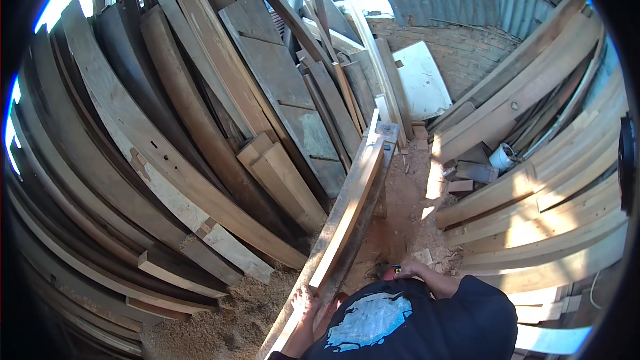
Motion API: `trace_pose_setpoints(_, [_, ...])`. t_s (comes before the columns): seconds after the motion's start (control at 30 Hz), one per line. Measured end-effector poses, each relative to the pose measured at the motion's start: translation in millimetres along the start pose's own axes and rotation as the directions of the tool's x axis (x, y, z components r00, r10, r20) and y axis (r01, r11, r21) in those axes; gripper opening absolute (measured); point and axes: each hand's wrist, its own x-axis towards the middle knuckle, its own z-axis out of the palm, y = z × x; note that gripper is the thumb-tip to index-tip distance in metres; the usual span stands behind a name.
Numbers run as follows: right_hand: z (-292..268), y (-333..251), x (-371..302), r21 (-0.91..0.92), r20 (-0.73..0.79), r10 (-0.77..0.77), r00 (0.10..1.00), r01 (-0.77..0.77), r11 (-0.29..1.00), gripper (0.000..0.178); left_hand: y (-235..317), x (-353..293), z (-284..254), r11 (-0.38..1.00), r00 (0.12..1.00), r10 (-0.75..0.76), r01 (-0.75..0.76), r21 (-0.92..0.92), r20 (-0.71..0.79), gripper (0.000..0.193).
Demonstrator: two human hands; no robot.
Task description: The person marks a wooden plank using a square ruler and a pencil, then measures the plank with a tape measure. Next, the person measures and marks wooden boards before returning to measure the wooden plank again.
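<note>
A long pale plank (pixel 350 203) lies on a second, wider plank (pixel 293 323), both running from my chest toward the far wall. My left hand (pixel 305 303) grips the near end of the stacked planks at their left edge. My right hand (pixel 408 270) is lowered to the right of the planks, over the sawdust floor, fingers curled beside a small yellow and dark thing (pixel 392 269). I cannot tell whether it holds that thing. My dark shirt with a pale blue print (pixel 373 320) hides what lies below the hands.
Old boards and beams (pixel 200 127) lean in a thick stack on the left. Pale new planks (pixel 533 213) are piled on the right. A white bucket (pixel 502 157) and wood offcuts (pixel 467 173) sit by a brick wall (pixel 467 53). Reddish sawdust (pixel 400 207) covers the ground.
</note>
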Motion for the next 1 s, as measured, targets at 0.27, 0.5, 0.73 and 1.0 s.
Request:
trace_pose_setpoints(0.27, [-83.7, 27.0, 50.3, -0.159, 0.103, 0.015, 0.995, 0.002, 0.987, 0.067, 37.7, 4.9, 0.8, 0.898, 0.908, -0.415, 0.398, 0.188, 0.06, 0.064])
trace_pose_setpoints(0.5, [-111.1, 38.8, 74.7, -0.261, 0.207, -0.03, 0.978, 0.085, 0.962, 0.069, 51.7, 6.8, -9.1, 0.859, 0.862, -0.499, 0.478, 0.182, 0.087, 0.063])
trace_pose_setpoints(0.73, [-121.5, 51.3, 57.7, -0.146, 0.241, 0.02, 0.97, 0.016, 0.989, 0.071, 50.3, 6.7, -4.5, 0.858, 0.866, -0.497, 0.481, 0.178, 0.058, 0.061])
trace_pose_setpoints(1.0, [-94.4, 53.6, 32.7, -0.137, 0.227, 0.034, 0.973, -0.002, 0.991, 0.07, 51.2, -14.9, 0.5, 0.905, 0.907, -0.406, 0.416, 0.088, -0.114, 0.097])
